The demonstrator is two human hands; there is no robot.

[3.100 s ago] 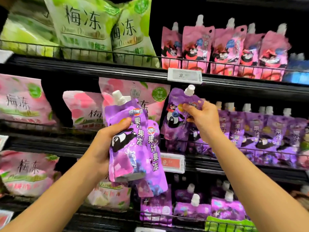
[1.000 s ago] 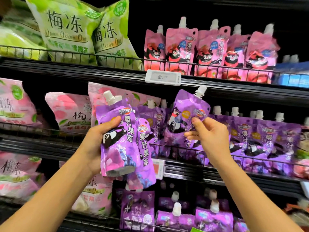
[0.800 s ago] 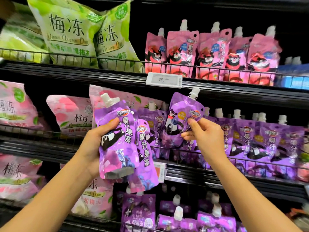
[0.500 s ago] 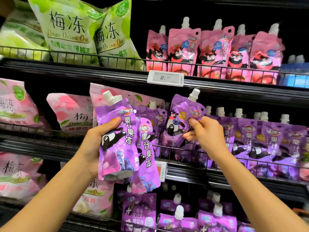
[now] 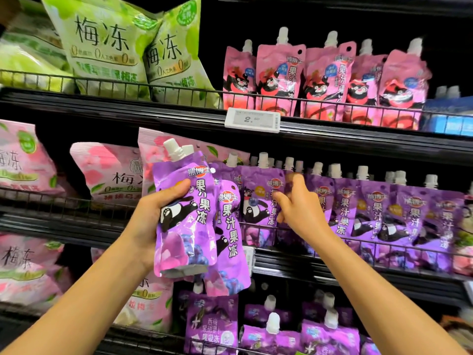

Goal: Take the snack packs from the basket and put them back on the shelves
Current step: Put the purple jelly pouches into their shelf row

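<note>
Purple pouch that the right hand [image 5: 298, 210] was pinching now stands in the middle-shelf row [image 5: 258, 201], fingers loosely spread and letting go — one more restocked — while the left hand [image 5: 153, 216] still grips two pouches [image 5: 197, 219] awaiting placement.

Two bare forearms, no sleeves, hands [image 5: 299, 208] without rings or gloves

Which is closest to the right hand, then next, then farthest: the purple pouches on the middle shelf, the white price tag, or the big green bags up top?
From the right hand, head view:
1. Purple pouches on the middle shelf: right at the fingers.
2. White price tag: above, on the shelf edge.
3. Green bags: top shelf, far left.
</note>
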